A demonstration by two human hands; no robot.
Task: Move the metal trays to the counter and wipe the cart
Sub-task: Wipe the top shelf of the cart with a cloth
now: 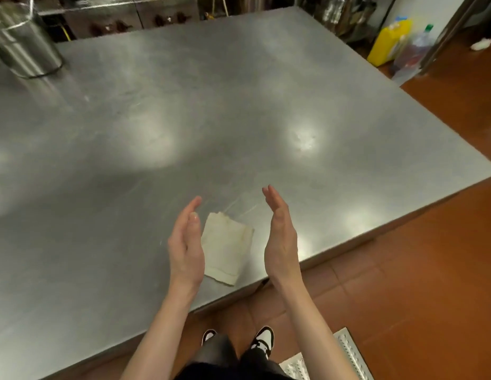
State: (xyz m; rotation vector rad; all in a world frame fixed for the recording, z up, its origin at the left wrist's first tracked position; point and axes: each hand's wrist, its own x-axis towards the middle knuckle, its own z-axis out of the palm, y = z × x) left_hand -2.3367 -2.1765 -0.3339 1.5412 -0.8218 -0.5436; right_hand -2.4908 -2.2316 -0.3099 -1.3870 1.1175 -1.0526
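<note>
Hands raised above near edge of large brushed-steel counter (238, 111), left hand (185, 250) and right hand (280, 242) palms facing, fingers straight, holding nothing. Folded off-white wiping cloth (226, 250) lies flat between them at that edge, long axis running away from edge, just beside left hand, so left is nearer; no metal trays or cart visible

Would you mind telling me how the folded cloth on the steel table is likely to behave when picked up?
The cloth looks thin and creased, so it is probably floppy and will likely unfold if lifted by one corner. It seems light, and on the smooth steel table it would probably slide easily when pushed.
</note>
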